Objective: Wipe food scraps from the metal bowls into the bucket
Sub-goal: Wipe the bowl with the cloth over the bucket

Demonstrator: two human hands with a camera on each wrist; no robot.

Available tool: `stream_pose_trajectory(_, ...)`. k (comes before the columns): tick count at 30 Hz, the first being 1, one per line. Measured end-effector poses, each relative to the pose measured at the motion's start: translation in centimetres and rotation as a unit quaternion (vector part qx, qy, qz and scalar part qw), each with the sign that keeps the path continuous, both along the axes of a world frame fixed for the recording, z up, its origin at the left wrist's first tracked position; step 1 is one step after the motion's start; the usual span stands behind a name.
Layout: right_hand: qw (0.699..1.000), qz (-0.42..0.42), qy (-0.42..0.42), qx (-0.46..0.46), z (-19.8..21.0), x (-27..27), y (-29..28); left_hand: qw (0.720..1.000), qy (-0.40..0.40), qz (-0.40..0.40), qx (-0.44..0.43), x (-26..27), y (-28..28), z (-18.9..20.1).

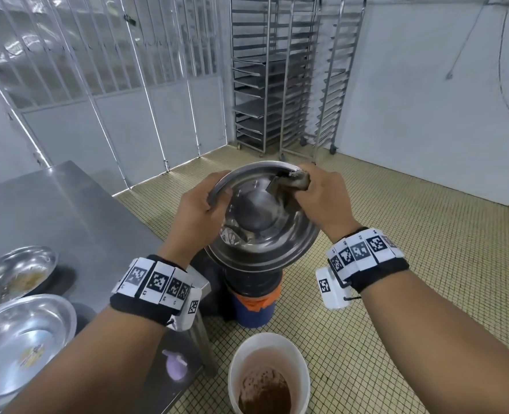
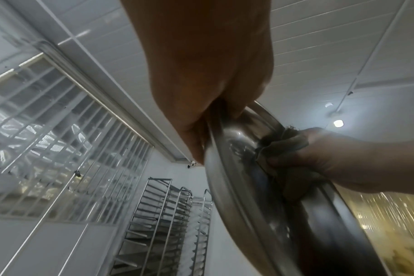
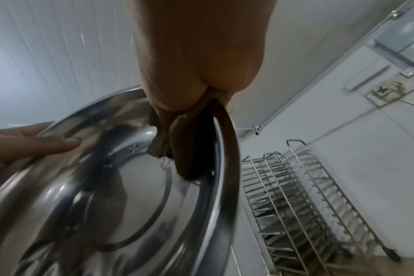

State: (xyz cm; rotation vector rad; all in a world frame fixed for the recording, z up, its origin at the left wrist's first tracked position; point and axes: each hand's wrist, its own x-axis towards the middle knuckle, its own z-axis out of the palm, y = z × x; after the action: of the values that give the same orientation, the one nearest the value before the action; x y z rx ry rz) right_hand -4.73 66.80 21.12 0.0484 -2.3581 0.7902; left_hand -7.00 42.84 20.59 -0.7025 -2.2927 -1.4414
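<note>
Left hand (image 1: 198, 209) grips tilted bowl (image 1: 262, 234); right hand (image 1: 326, 198) clutches cloth (image 1: 298, 182) inside

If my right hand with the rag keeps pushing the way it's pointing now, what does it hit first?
The right hand already presses the rag against the inner wall of the metal bowl near its far rim, so it would meet that wall at once. What lies beyond is probably open floor; depth is unclear.

A shiny metal bowl (image 1: 262, 216) is held tilted in the air above a dark-lined bucket (image 1: 254, 297) on the tiled floor. Two more metal bowls (image 1: 17, 273) (image 1: 23, 339), holding scraps, sit at the steel table's near-left edge.
</note>
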Motion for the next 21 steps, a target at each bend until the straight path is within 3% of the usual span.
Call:
stream_pose_trajectory(3, 0.999, -0.029, 0.027, -0.02, -0.3, -0.1, -0.4, 0.997, -0.015, 0.015, 0.07, 0.4, 0.2, 0.3)
stream_pose_trajectory(6, 0.978, -0.066, -0.005, -0.196, -2.9, 0.1, -1.2, 0.982, -0.029, 0.053, 0.179, 0.7, 0.5, 0.2)
stream_pose_trajectory(8, 0.964, -0.083, -0.06, -0.245, -5.3, 0.3, -1.8, 0.977, -0.024, 0.068, 0.202, 0.8, 0.7, 0.3)
stream_pose_trajectory(10, 0.964, -0.092, -0.069, -0.238, -5.8, 0.5, -1.7, 0.983, -0.023, 0.064, 0.174, 1.2, 0.9, 0.1)
stream_pose_trajectory(14, 0.977, -0.08, -0.032, -0.197, -2.1, 0.0, -0.4, 0.992, -0.048, 0.03, 0.114, 2.2, 1.4, -0.5)
stream_pose_trajectory(18, 0.977, -0.097, -0.003, -0.192, -2.3, 0.2, -0.6, 0.975, -0.071, 0.049, 0.205, 1.8, 1.7, 0.0)
stream_pose_trajectory(21, 0.968, -0.104, -0.051, -0.224, -4.7, 0.8, -1.0, 0.97, -0.061, 0.058, 0.227, 1.0, 1.3, -0.4)
